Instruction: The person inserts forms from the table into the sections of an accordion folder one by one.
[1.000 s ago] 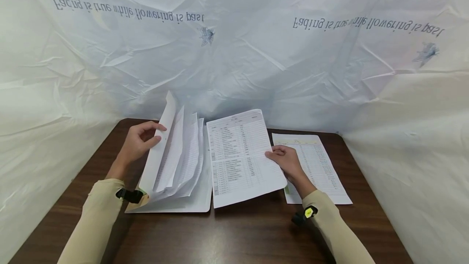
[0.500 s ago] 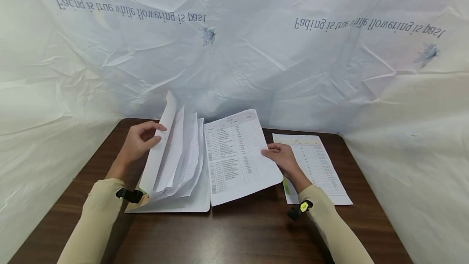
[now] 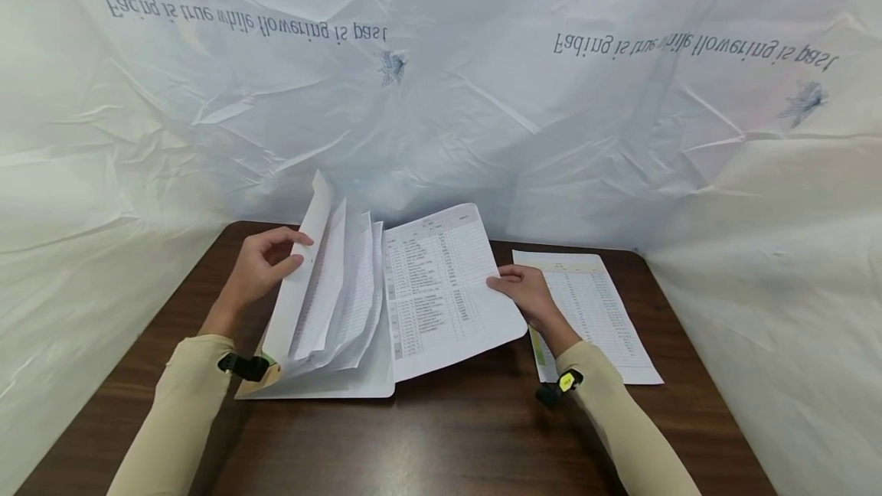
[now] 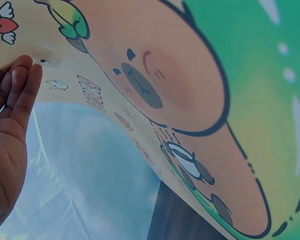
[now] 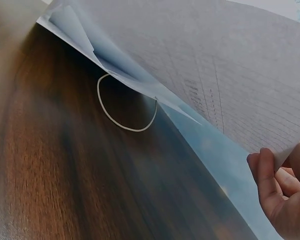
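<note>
My left hand [image 3: 256, 270] pinches the raised cover of a white-lined document folder [image 3: 292, 293] at the table's left. Its outside, in the left wrist view, carries a printed cartoon animal [image 4: 155, 85] in green and peach. Several white leaves [image 3: 344, 289] fan upright inside the folder. Between thumb and fingers, my right hand [image 3: 529, 297] holds the right edge of a printed table sheet [image 3: 441, 282]. That sheet is tilted, its left edge right at the folder's right side. From below, the right wrist view shows the lined underside of the sheet [image 5: 230, 95] and the fingers on its corner.
A second printed sheet [image 3: 606, 320] lies flat at the right, partly behind my right hand. A thin pale cord loop [image 5: 127, 129] hangs out by the folder's edge. Crinkled white plastic sheeting [image 3: 441, 121] rises around the dark wooden table [image 3: 427, 450].
My right hand has shifted slightly left, bringing the printed sheet closer to the folder. The left hand and raised cover stay as they were.
</note>
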The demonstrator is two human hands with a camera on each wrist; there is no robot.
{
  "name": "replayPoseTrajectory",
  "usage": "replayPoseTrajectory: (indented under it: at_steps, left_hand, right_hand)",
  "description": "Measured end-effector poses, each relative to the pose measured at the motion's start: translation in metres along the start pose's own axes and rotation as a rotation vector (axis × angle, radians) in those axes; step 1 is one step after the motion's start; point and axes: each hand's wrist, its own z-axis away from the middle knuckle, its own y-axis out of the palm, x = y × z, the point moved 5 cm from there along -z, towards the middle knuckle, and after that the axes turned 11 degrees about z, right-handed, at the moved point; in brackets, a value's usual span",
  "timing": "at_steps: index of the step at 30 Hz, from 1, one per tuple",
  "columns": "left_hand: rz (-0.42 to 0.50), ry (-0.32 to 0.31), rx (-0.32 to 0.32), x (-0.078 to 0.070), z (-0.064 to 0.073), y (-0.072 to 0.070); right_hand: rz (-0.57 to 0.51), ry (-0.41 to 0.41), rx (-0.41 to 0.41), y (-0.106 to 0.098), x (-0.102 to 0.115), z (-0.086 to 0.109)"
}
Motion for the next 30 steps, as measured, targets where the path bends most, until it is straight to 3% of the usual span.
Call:
replayPoseTrajectory:
  at_steps: [16, 30]
  left_hand:
    - [-0.011, -0.001, -0.007, -0.001, -0.001, 0.000]
    - [-0.024, 0.010, -0.015, -0.005, 0.000, 0.001]
  right_hand:
    - [-0.030, -0.013, 0.019, 0.014, 0.007, 0.000]
    - [-0.048, -0.011, -0.056, 0.031, 0.002, 0.010]
